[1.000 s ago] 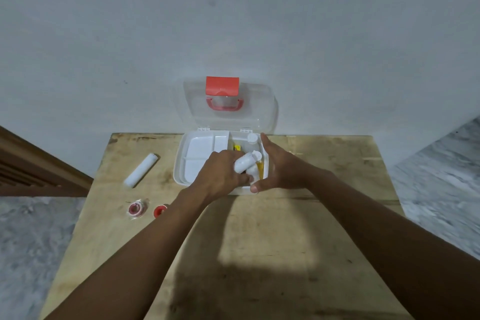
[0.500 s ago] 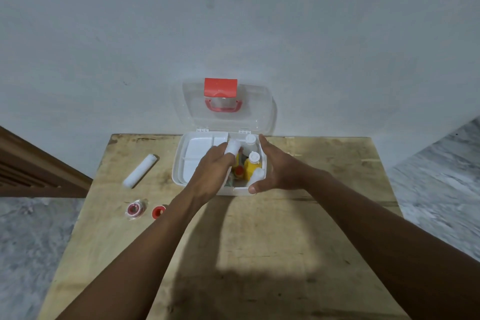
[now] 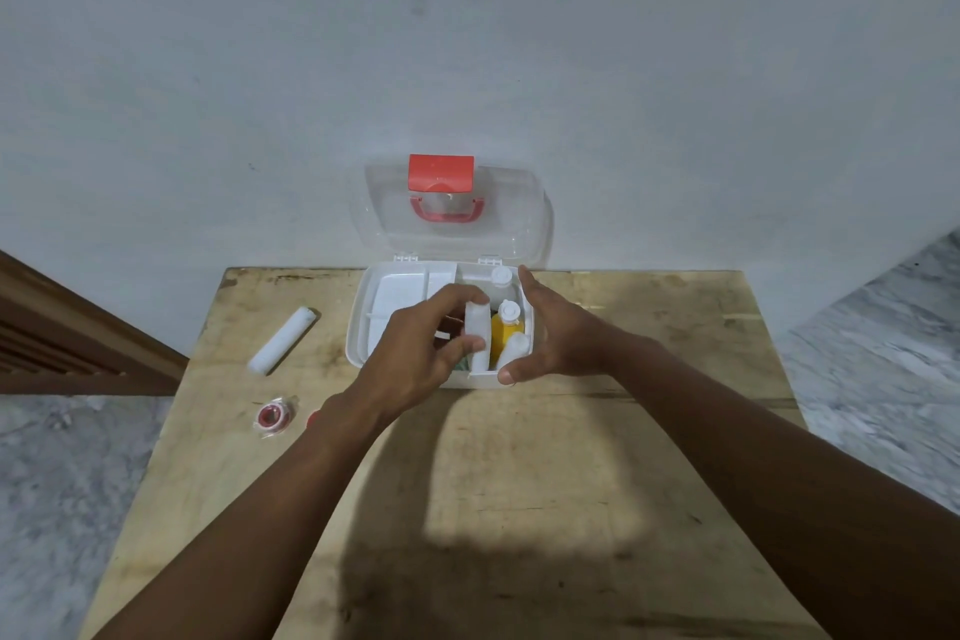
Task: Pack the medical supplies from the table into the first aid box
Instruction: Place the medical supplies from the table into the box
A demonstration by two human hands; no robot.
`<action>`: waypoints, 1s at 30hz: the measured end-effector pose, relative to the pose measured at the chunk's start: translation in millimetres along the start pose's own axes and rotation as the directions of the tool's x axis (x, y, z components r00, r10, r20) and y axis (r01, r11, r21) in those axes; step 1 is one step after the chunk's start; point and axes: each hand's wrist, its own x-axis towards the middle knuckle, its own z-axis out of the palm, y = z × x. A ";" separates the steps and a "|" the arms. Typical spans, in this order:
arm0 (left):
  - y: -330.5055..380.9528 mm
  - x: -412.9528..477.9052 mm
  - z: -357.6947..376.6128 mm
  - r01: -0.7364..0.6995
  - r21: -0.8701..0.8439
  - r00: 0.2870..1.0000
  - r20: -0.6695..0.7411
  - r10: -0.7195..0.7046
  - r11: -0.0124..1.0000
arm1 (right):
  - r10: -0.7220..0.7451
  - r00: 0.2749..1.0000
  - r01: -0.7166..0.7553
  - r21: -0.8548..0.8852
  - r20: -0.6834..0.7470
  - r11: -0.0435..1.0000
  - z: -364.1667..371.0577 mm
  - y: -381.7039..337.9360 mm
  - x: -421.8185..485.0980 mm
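Head view: left hand [image 3: 415,353] pinches white roll [image 3: 478,335] inside the open first aid box [image 3: 363,327], beside yellow bottle [image 3: 505,335]. Right hand [image 3: 550,333] spread, cupping the box's right wall. Left of left hand on tabletop [image 3: 519,483]: second white roll [image 3: 283,340], red tape [image 3: 270,414].

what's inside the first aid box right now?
In the first aid box: a white roll in the left hand, a yellow bottle, two white bottles. Something red beneath the hand is mostly covered.
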 end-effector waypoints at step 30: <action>11.9 30.3 17.3 0.125 0.383 0.943 0.241 -0.230 0.915 | 0.034 0.999 -0.033 -0.035 0.031 0.999 -9.7 -19.1 -16.9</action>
